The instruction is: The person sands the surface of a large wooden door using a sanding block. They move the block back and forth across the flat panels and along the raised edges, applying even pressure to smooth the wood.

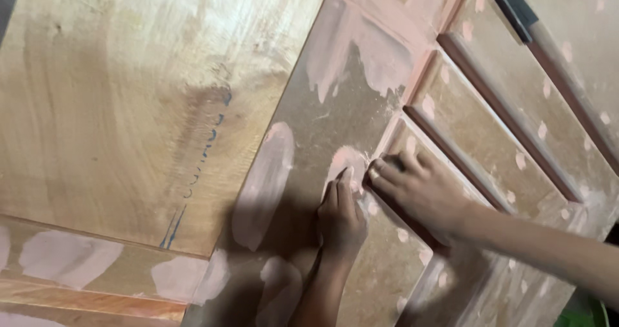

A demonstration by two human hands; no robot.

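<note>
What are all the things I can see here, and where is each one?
Pale plywood sheet with blue pen marks: one, light tan, upper left.
Brown panelled wooden door: one, brown, centre to right, lying at a slant.
Pinkish filler patches: many, pale pink, smeared and dotted across the door and the lower left boards.
Raised reddish-brown door mouldings: several, framing the recessed panels at right.
Dark metal fitting: one, black, top right.
Green object: one, bottom right corner, too cut off to tell.
Left hand: fingertips on a filler patch.
Right hand: pressed at a moulding corner.
</note>
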